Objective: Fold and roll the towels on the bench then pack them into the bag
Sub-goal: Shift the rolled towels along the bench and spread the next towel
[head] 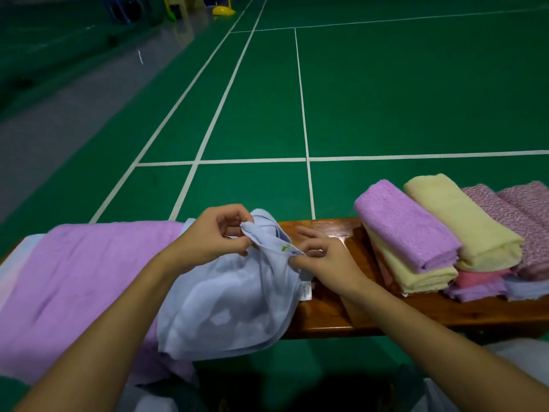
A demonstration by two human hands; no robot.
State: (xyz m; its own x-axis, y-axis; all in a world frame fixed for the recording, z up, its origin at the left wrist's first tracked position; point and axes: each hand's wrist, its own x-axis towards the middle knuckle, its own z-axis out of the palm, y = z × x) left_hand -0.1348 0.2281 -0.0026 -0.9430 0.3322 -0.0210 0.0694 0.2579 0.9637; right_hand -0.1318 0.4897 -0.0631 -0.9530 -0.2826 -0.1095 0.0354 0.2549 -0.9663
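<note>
A thin light blue towel (228,304) hangs bunched over the front of the wooden bench (332,319), a white label showing at its right edge. My left hand (214,236) pinches the towel's top edge, and my right hand (323,260) pinches the same edge a little to the right. A large purple towel (83,281) lies spread flat on the bench's left part, under the blue one. At the right, folded towels are piled: a purple one (407,224), a pale yellow one (463,218), and a speckled mauve one (511,215). No bag is in view.
Beneath the folded pile lie more yellow, pink and lilac towels (475,283). Beyond the bench stretches a green court floor (386,99) with white lines. A yellow object (223,10) sits far back. Light grey cloth shows at the bottom right corner.
</note>
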